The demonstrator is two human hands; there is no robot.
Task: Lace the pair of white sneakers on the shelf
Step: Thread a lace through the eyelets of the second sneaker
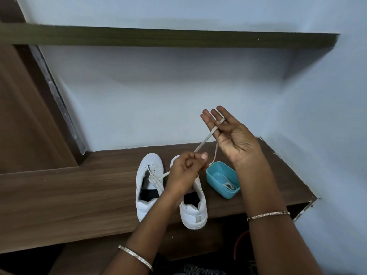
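The left sneaker [148, 187] and right sneaker [195, 211], two in all, stand side by side on the shelf [79, 185], toes toward the far wall. One lace [206, 138] leaves the left sneaker's eyelets. The left hand [183, 173] pinches it in curled fingers, and the raised right hand [232, 135] clamps it under the thumb, probably to pull slack through. The tail drops toward the one blue box [213, 178] at right, where a second lace [228, 185] lies, likely kept for the right sneaker

Teal tub [233, 193], open-topped. Dark upper shelf [168, 37]. Brown door [23, 116] at left. Red object [239, 243] below, possibly a cord.
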